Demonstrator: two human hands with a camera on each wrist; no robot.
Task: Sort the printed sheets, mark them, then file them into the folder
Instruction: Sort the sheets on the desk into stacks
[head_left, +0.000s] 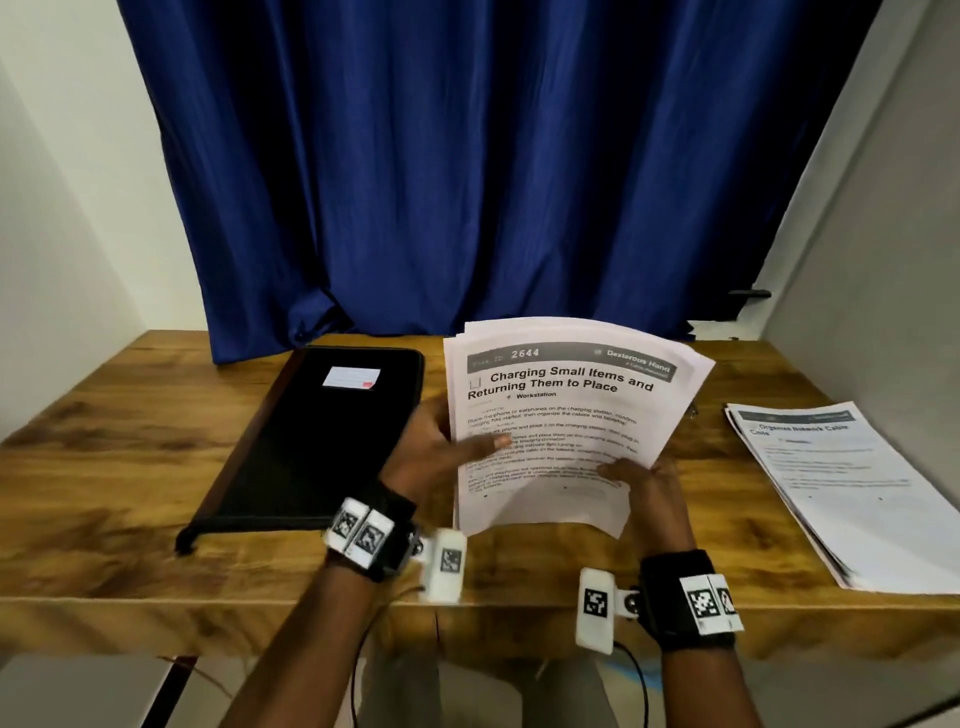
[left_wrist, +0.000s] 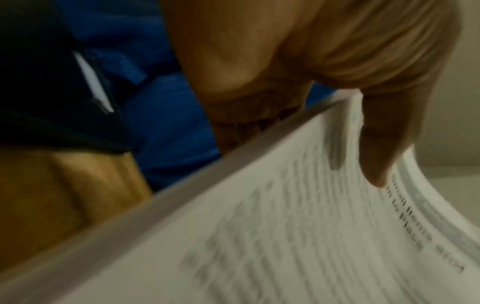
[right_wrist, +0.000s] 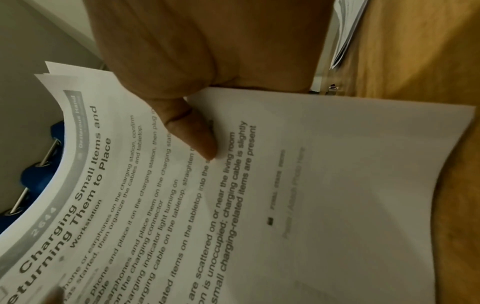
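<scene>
Both hands hold up a stack of printed sheets (head_left: 561, 415) above the table's middle; its top page reads "Charging Small Items and Returning Them to Place". My left hand (head_left: 441, 452) grips the stack's left edge, thumb lying across the page, fingers behind. My right hand (head_left: 644, 483) pinches the lower right edge, thumb (right_wrist: 197, 135) on the top page. In the left wrist view the left hand's thumb (left_wrist: 381, 148) presses on the curved sheets (left_wrist: 285, 226). A closed black folder (head_left: 311, 436) with a small white label lies to the left.
A second pile of printed sheets (head_left: 841, 488) lies at the table's right end, partly over the front edge. The wooden table (head_left: 104, 467) backs onto a blue curtain (head_left: 467, 156). Walls close in on both sides.
</scene>
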